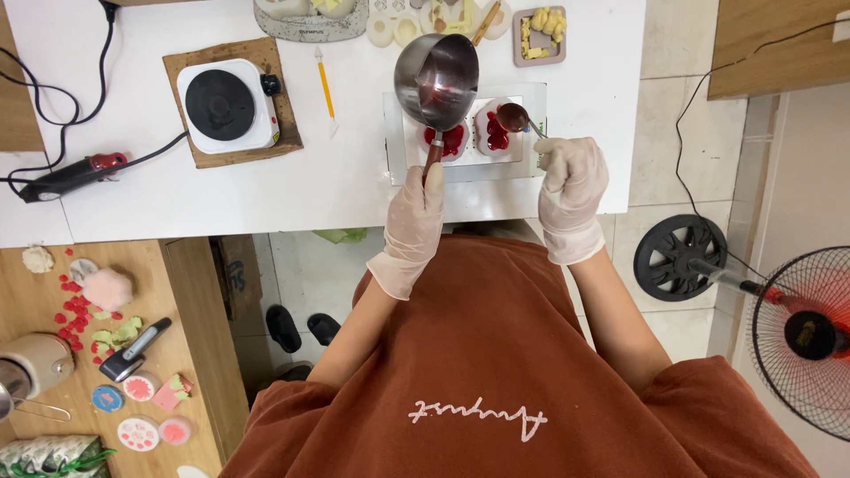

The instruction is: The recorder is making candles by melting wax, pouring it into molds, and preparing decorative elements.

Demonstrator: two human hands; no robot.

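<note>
The saucepan (436, 80) hides part of the white mould (460, 134) beneath it, so how much red liquid lies there cannot be told. Its handle disappears inside the left hand (416, 212). The spoon's (513, 117) grip is buried in the right hand (571, 181). The trays (310, 18) at the table's (354, 186) far side are cut off by the top edge. The fan (801, 341) runs off the right edge.

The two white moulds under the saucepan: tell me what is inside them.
Both white moulds hold glossy red liquid. The saucepan, held by the left hand, covers part of the left mould, and the spoon in the right hand overhangs the right one.
</note>
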